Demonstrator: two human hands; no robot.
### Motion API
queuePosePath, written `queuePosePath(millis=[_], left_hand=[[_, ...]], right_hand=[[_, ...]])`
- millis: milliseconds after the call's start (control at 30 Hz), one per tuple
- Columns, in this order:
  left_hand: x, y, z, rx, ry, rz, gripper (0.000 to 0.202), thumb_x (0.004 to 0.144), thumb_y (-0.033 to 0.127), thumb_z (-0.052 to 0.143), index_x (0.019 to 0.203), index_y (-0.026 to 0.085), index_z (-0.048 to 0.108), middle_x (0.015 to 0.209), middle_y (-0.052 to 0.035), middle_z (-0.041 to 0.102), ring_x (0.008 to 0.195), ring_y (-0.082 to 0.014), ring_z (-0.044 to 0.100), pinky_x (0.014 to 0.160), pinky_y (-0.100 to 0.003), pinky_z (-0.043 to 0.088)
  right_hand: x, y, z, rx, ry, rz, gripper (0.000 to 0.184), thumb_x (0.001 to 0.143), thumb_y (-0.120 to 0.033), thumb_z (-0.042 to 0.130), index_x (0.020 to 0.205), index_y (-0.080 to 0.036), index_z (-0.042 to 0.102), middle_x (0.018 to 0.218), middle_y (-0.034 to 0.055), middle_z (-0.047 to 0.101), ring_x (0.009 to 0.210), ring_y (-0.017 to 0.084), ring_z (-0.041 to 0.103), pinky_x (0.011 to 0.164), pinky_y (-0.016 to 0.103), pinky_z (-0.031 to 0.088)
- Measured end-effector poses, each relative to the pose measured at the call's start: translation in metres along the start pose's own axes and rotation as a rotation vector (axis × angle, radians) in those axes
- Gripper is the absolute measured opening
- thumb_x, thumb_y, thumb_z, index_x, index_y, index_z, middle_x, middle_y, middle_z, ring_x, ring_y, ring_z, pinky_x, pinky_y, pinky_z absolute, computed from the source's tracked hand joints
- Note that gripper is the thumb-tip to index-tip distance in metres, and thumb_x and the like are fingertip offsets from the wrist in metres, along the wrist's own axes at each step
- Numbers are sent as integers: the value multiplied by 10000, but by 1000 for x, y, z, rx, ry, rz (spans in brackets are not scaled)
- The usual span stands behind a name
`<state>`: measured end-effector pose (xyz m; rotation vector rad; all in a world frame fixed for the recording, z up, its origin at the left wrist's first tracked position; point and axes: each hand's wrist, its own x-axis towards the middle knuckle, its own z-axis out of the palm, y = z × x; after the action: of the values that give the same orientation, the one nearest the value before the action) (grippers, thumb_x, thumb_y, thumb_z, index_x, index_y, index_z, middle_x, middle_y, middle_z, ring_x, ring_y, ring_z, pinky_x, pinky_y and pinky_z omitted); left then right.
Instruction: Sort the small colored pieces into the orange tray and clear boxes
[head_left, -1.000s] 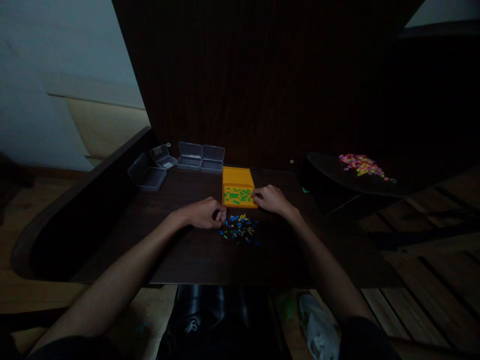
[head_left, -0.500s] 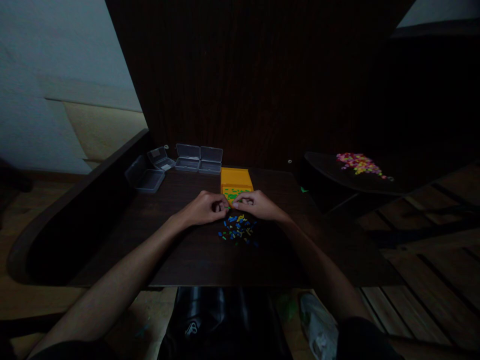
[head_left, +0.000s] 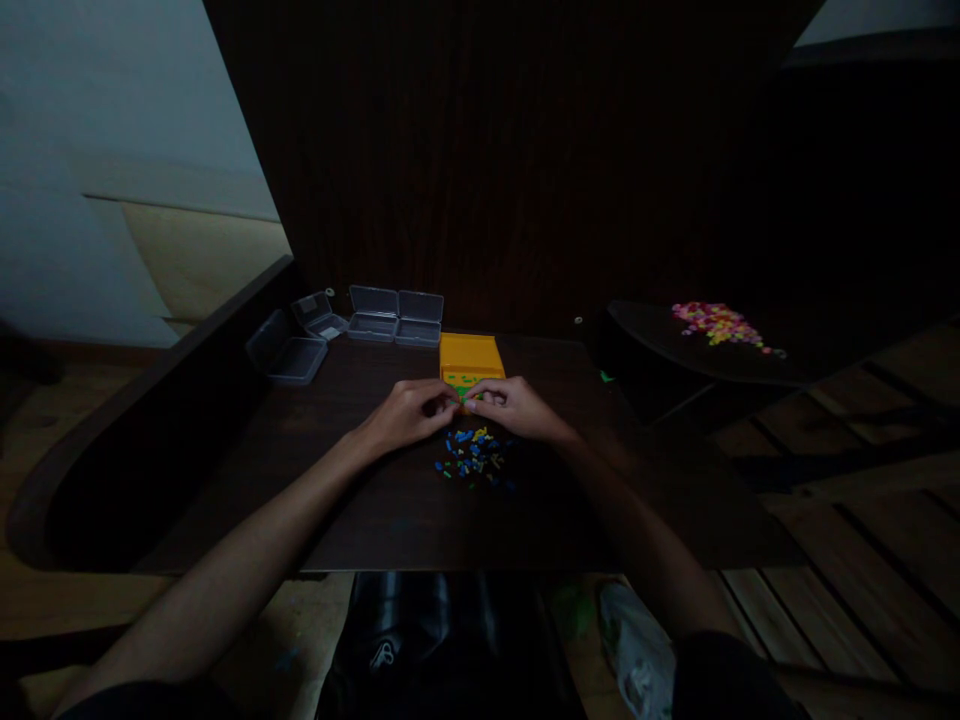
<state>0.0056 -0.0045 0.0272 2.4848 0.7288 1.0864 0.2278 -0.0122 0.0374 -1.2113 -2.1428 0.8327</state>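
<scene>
A yellow box (head_left: pixel 471 352) with its lid laid back stands on the dark table, and small green pieces (head_left: pixel 463 391) lie in its near part. At its near edge my left hand (head_left: pixel 415 411) is closed, thumb and forefinger pinched together. My right hand (head_left: pixel 512 407) meets it from the other side, also in a pinch, with the fingertips almost touching. Whatever is between the fingers is too small to make out. Just below both hands lies a loose pile of small blue, yellow and green pieces (head_left: pixel 475 455).
Several clear plastic cases with raised lids (head_left: pixel 396 318) stand at the back left. On a dark curved shelf (head_left: pixel 637 335) at the right sits a heap of pink and yellow beads (head_left: pixel 716 324). A green scrap (head_left: pixel 606 377) lies near the table's right side.
Both hands' fingertips have come closer together over the near edge of the yellow box. The view has shifted very slightly; the pile looks the same.
</scene>
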Motion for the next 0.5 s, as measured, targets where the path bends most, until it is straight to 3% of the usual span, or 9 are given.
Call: queuePosePath(millis=[267, 500], left_hand=[[2, -1, -3, -8, 66, -13, 148, 919, 241, 585, 950, 149, 696, 903, -62, 727, 830, -146, 680, 773, -264, 528], [3, -1, -3, -5, 70, -44, 160, 920, 267, 591, 928, 151, 700, 895, -61, 733, 822, -152, 683, 776, -272, 530]], right_hand=[[-3, 19, -27, -266, -13, 71, 291, 875, -299, 581, 1019, -109, 749, 619, -15, 577, 556, 97, 452, 556, 210, 305], [-1, 24, -29, -442, -96, 107, 269, 881, -234, 574, 1058, -159, 761, 738, 25, 695, 617, 119, 563, 598, 214, 347]])
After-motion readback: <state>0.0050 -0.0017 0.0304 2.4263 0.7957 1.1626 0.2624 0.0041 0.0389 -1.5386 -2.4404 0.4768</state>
